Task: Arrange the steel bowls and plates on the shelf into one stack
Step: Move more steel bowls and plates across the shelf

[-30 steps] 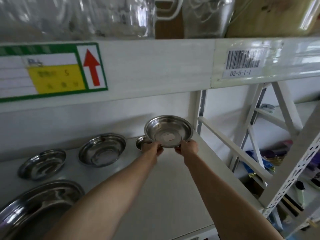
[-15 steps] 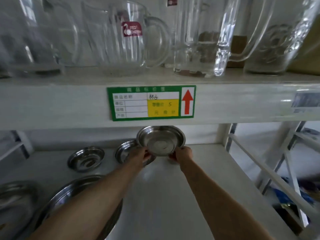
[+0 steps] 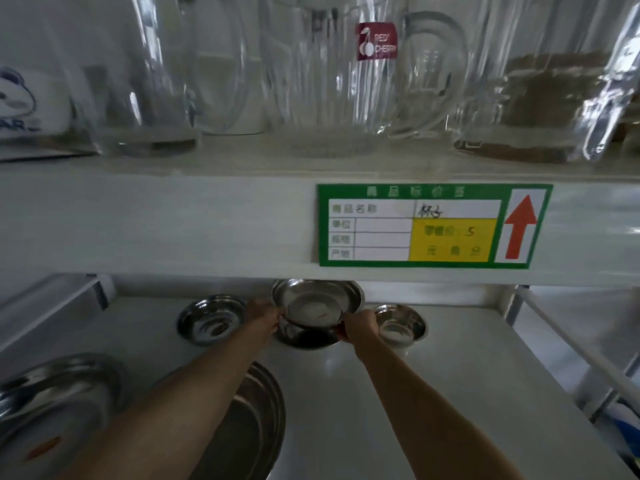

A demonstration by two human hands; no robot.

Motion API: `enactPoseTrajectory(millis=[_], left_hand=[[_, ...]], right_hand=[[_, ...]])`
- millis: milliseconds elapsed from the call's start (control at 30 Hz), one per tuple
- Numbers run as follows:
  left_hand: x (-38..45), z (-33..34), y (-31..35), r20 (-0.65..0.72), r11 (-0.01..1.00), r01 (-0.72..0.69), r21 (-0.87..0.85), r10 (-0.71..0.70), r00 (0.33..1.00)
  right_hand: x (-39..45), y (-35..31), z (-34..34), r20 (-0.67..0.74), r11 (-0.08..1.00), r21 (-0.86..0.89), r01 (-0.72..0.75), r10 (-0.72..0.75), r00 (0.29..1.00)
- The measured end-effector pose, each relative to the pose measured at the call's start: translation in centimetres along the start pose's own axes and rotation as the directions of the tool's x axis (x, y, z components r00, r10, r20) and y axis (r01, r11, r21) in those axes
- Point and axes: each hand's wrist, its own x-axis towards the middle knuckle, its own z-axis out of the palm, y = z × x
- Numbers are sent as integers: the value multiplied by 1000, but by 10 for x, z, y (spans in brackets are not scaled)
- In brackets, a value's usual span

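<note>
Head view: left hand (image 3: 265,315) and right hand (image 3: 360,325) clamp a bowl's (image 3: 317,299) rim, tilted, mouth facing the camera.

Readable text: red sticker (image 3: 376,41) on glass pitcher (image 3: 332,74) says "RED CHERRY"; green price tag (image 3: 433,225) on upper shelf edge (image 3: 156,220) has handwritten "5" in its yellow box plus red up-arrow, other print too blurred; white mug (image 3: 24,102) far left shows "AR".
</note>
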Motion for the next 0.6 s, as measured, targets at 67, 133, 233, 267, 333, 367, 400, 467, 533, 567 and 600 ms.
enactPoseTrajectory(millis=[67, 133, 233, 267, 333, 367, 400, 467, 533, 567, 600], left_hand=[[9, -2, -5, 26, 997, -11, 79, 9, 1000], [-1, -6, -2, 36, 988, -22, 154, 16, 999], [-7, -8, -4, -3, 966, -13, 260, 14, 1000], [-7, -8, -5, -24, 958, -11, 285, 19, 1000], [-6, -10, -6, -83, 938, -12, 346, 44, 996], [-4, -10, -8, -85, 924, -26, 381, 64, 994], [-3, -11, -10, -87, 913, -31, 408, 72, 994], [-1, -10, -15, -75, 893, -45, 448, 88, 993], [1, -9, -20, -62, 889, -71, 453, 111, 992], [3, -9, -22, -58, 888, -71, 454, 109, 992], [5, -9, -24, -55, 888, -62, 455, 98, 994]], right_hand=[[-4, 0, 3, -14, 1000, -20, -2, 2, 1000], [-2, 2, 6, -10, 995, -97, 7, -8, 1000], [2, 7, 10, -2, 981, -189, 36, -37, 999], [4, 9, 12, -8, 967, -251, 50, -53, 999], [10, 14, 14, -8, 922, -380, 77, -86, 996], [9, 15, 15, -5, 904, -421, 83, -93, 996], [6, 14, 14, -5, 890, -448, 83, -95, 995], [1, 11, 12, -13, 860, -503, 82, -102, 995], [4, 13, 11, -39, 834, -547, 68, -106, 994], [6, 14, 11, -45, 821, -566, 69, -115, 992], [6, 14, 11, -45, 807, -586, 78, -129, 991]])
